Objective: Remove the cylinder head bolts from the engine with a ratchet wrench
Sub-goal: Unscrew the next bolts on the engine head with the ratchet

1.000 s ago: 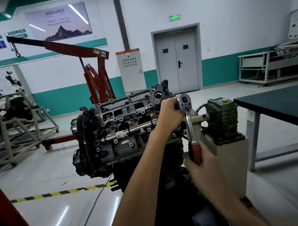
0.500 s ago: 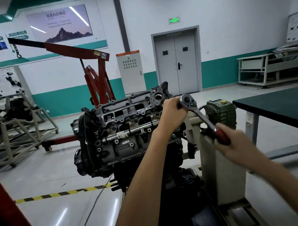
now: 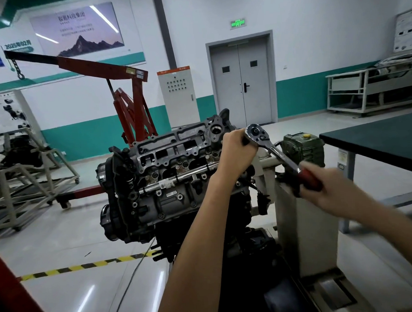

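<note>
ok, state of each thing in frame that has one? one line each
ratchet wrench, held by both hands, handle angled down from its head
left hand, grips just behind the wrench head
right hand, grips the red handle, motion-blurred
engine, mounted on a stand, top open
double door, shut
exit sign, lit
hoist hook, hanging empty

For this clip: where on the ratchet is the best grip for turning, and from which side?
The red handle at the far end of the ratchet, taken from the right: it slopes down and right from its head at the engine, so that end likely gives most leverage. The right hand grips there; the left hand holds by the head.
</note>
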Demonstrator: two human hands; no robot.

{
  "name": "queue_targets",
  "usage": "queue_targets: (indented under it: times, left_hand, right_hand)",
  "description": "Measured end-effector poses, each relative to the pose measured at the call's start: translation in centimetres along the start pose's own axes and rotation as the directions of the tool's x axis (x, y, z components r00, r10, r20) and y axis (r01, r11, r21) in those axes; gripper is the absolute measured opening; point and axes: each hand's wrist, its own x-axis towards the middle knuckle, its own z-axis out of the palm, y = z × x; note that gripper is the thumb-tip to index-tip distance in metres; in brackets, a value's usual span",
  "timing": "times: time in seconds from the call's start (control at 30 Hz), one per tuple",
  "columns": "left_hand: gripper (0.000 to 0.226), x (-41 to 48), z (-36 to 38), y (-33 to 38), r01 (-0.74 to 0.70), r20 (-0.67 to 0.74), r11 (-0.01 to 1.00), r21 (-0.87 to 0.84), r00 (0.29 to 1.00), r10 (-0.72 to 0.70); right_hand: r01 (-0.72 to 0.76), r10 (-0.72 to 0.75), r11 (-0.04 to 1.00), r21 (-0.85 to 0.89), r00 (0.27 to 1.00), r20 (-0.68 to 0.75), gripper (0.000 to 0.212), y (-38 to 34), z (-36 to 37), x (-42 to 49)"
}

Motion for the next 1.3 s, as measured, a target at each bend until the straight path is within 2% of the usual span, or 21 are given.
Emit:
queue_targets:
  times: [0.03, 0.1, 0.17, 0.23, 0.33, 0.4, 0.47, 0.57, 0.63, 0.7, 0.77, 0.83, 0.9, 0.97, 1.03, 1.1, 1.17, 1.23, 1.3]
  left_hand:
    - [0.028, -0.1, -0.1, 0.0, 0.002, -0.014, 1.0, -0.012, 1.0, -0.003]
    - [0.041, -0.3, -0.3, 0.0, -0.002, -0.028, 1.0, -0.025, 1.0, 0.002]
    - [0.046, -0.5, -0.3, 0.1, -0.012, -0.016, 0.999, -0.037, 1.0, 0.011]
    - [0.045, -0.4, -0.1, -0.1, -0.01, -0.035, 0.999, -0.045, 0.999, 0.008]
    - [0.046, -0.2, 0.0, -0.5, 0.004, -0.057, 0.999, -0.037, 0.998, -0.006]
    - [0.041, -0.2, -0.1, -0.6, 0.013, -0.042, 1.0, -0.027, 0.999, -0.014]
    - [0.034, 0.0, -0.2, -0.6, 0.028, -0.027, 1.0, -0.014, 0.999, -0.028]
    - [0.028, 0.1, -0.5, -0.1, 0.029, 0.036, 1.0, -0.008, 0.999, -0.029]
    - [0.028, 0.2, -0.4, 0.3, 0.034, 0.073, 0.999, 0.008, 0.997, -0.034]
    - [0.028, 0.2, -0.3, 0.3, 0.033, 0.05, 0.999, -0.002, 0.998, -0.033]
    - [0.026, 0.0, -0.4, 0.1, 0.032, 0.015, 0.999, -0.02, 0.999, -0.032]
    - [0.021, -0.2, -0.3, -0.2, 0.025, -0.004, 0.999, -0.034, 1.0, -0.025]
    - [0.019, -0.2, -0.1, -0.3, 0.023, -0.028, 0.999, -0.038, 0.999, -0.024]
    - [0.029, -0.1, 0.0, -0.4, 0.024, -0.06, 0.999, -0.048, 0.998, -0.027]
    - [0.033, -0.1, 0.0, -0.6, 0.019, -0.067, 0.998, -0.055, 0.997, -0.023]
    - [0.035, -0.1, -0.1, -0.6, 0.029, -0.057, 0.999, -0.041, 0.998, -0.032]
    - [0.031, 0.0, -0.2, -0.5, 0.043, -0.041, 0.999, -0.033, 0.998, -0.044]
    - [0.027, -0.1, -0.3, -0.2, 0.047, -0.013, 0.998, -0.039, 0.999, -0.047]
    - [0.024, -0.2, -0.3, -0.1, 0.049, -0.009, 0.998, -0.049, 0.999, -0.05]
  right_hand:
    - [0.041, -0.042, 0.996, -0.081, 0.999, -0.006, 0.039, 0.3, -1.1, 0.7]
    - [0.047, -0.05, 0.994, -0.1, 0.998, -0.026, 0.032, 0.5, -0.9, 1.1]
    - [-0.055, 0.058, 0.997, 0.059, 0.996, -0.063, 0.024, -0.3, 1.8, -0.4]
    - [-0.165, 0.213, 0.952, 0.259, 0.962, -0.168, 0.021, -2.9, 6.1, -2.1]
    - [-0.156, 0.364, 0.789, 0.594, 0.898, -0.248, 0.023, -8.0, 11.1, -1.9]
    - [-0.132, 0.374, 0.725, 0.676, 0.9, -0.225, 0.025, -9.4, 12.3, -1.3]
    - [-0.145, 0.307, 0.808, 0.571, 0.931, -0.199, 0.025, -7.3, 10.7, -1.4]
    - [-0.106, 0.113, 0.959, 0.263, 0.994, -0.01, 0.027, -2.1, 4.7, -1.4]
    - [0.012, -0.013, 0.999, 0.044, 0.999, 0.035, 0.04, -0.1, 0.3, -0.1]
    - [0.072, -0.072, 0.994, -0.076, 0.997, 0.014, 0.049, 0.2, -1.9, 1.1]
    - [0.065, -0.067, 0.996, -0.066, 0.997, -0.027, 0.046, 0.1, -0.8, 0.9]
    - [-0.068, 0.078, 0.99, 0.121, 0.994, -0.074, 0.04, -1.2, 2.8, -0.9]
    - [-0.18, 0.257, 0.918, 0.353, 0.949, -0.185, 0.033, -3.9, 7.2, -2.1]
    - [-0.16, 0.348, 0.817, 0.553, 0.903, -0.252, 0.025, -7.0, 10.7, -1.7]
    - [-0.119, 0.354, 0.761, 0.638, 0.9, -0.254, 0.022, -8.9, 12.2, -1.2]
    - [-0.138, 0.306, 0.815, 0.563, 0.927, -0.215, 0.022, -7.7, 11.0, -1.2]
    - [-0.151, 0.207, 0.913, 0.38, 0.972, -0.111, 0.026, -4.4, 7.6, -1.5]
    - [-0.103, 0.103, 0.983, 0.15, 0.995, 0.003, 0.029, -1.6, 3.3, -1.0]
    - [-0.014, 0.014, 1.0, -0.015, 1.0, 0.009, 0.029, -0.4, 0.4, 0.0]
